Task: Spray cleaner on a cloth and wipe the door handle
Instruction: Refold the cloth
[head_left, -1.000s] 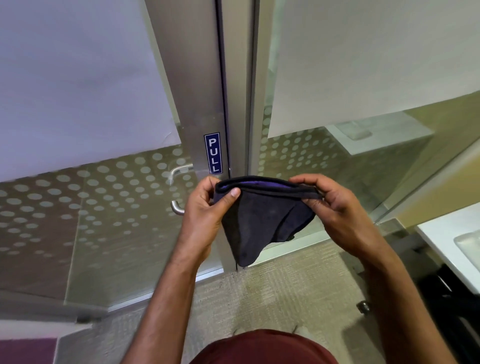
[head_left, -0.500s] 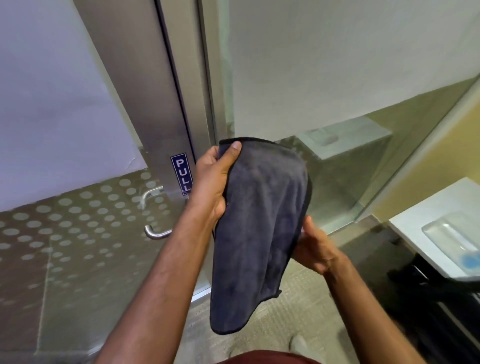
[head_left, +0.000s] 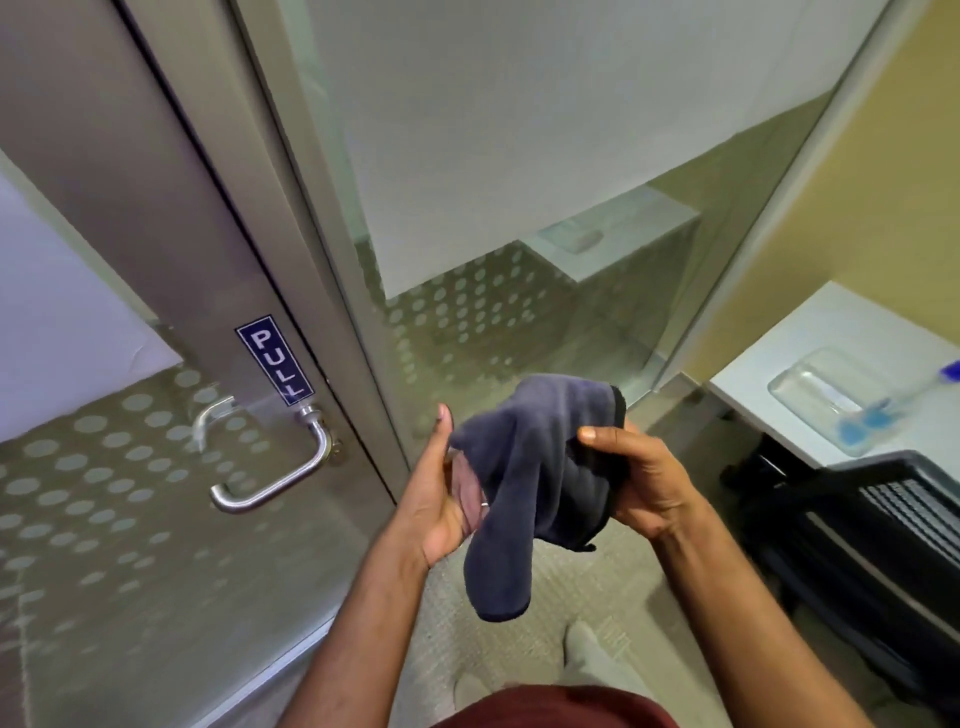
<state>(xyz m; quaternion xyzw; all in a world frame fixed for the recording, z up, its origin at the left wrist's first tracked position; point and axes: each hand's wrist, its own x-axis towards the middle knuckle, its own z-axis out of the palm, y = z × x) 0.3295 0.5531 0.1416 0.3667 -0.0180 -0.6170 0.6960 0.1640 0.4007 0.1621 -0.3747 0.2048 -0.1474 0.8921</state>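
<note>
Cloth bunched between both hands, right by the door.

The right hand (head_left: 641, 486) has its grip curled round the dark grey microfibre cloth (head_left: 535, 478), thumb on top, while the left hand (head_left: 444, 499) lies open, palm up, fingers straight under the fabric with one end dangling below. The steel lever door handle (head_left: 280, 480) sits off to the left, apart from the cloth, under the blue PULL sign (head_left: 275, 359). A white worktop (head_left: 810, 332) shows far right.

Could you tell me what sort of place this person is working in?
Most likely an office: a glass door with a metal frame, PULL sign and lever door handle, a white desk, and a black mesh chair.
</note>
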